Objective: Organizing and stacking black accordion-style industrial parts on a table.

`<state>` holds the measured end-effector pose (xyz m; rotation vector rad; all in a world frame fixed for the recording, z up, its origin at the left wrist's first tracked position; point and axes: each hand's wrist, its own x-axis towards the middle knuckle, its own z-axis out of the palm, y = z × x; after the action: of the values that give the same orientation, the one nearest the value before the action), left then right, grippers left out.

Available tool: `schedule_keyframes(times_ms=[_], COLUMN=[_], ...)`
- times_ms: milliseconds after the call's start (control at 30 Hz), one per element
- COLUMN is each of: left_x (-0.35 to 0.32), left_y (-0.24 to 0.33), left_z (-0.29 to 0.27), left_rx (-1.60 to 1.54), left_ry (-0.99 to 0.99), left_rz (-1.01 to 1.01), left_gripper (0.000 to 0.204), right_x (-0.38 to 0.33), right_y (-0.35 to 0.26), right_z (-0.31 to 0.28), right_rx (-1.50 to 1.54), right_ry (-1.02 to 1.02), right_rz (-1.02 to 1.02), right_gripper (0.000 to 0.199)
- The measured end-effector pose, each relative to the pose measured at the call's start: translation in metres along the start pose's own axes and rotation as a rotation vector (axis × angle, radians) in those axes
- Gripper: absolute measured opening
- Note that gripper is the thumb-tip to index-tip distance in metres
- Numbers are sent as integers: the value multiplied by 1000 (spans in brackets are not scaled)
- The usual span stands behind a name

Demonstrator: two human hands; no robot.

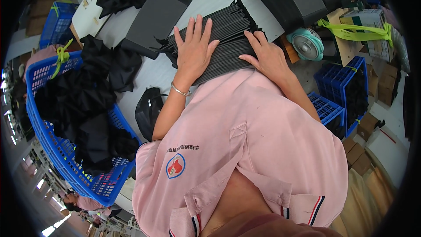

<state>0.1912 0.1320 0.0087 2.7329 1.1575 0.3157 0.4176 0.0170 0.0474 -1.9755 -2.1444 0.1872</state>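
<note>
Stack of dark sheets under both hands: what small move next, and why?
Probably press the sheets together and square them. Both hands lie flat and open on the stack, the left hand near its left end, the right hand at its near right side. The sheets are fanned, with ragged ends at the stack's left and top edges.

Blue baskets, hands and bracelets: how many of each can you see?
Blue baskets: 4
Hands on the dark stack: 2, left hand, right hand
Bracelets: 1
Total: 7
</note>
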Motion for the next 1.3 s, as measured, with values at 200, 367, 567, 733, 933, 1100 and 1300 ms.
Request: schedule_keyframes(times_ms=[200, 367, 567, 733, 933, 1100, 1300], left_x=[-1, -1, -1, -1, 0, 0, -1], left_y=[0, 1, 1, 2, 1, 2, 2], left_z=[2, -1, -1, -2, -2, -3, 0], left_rx=[-6, -23, -18, -14, -12, -15, -10], left_ry=[6, 8, -2, -6, -2, 2, 2], left_rz=[0, 0, -4, -9, -5, -2, -2], left_gripper=[63, 62, 63, 63, 64, 65, 65], right_x=[1, 2, 5, 5, 4, 8, 9], right_y=[-2, -3, -3, -2, -1, -2, 4], right_z=[4, 7, 12, 13, 13, 5, 16], right_rx=[-38, -26, -50, -60, -59, -16, -9], right_ry=[47, 100, 78, 72, 99, 167, 127], right_rz=[14, 28, 69, 59, 44, 3, -6], right_gripper=[70, 76, 77, 77, 67, 56, 49])
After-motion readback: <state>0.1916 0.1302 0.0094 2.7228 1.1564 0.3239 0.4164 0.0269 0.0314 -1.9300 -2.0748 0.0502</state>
